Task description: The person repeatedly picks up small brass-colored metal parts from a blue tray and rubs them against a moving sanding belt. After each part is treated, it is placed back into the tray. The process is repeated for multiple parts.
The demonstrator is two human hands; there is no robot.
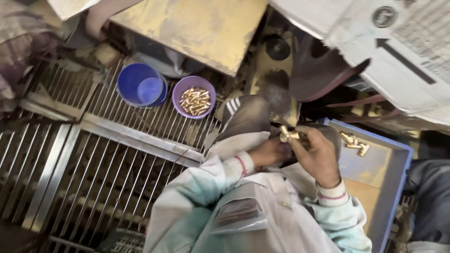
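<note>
A small shiny brass part is sitting between both hands; the right hand fingers are grasping it, the left hand fingers are touching it.

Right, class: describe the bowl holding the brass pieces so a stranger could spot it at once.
Start at the metal wire rack filling the left side. Two small round plastic bowls sit side by side at its top edge. Pick the right-hand purple bowl, heaped with small brass pieces; its blue neighbour holds none.

A metal workshop: steel grating, grimy machine, bowl of brass parts.
</note>
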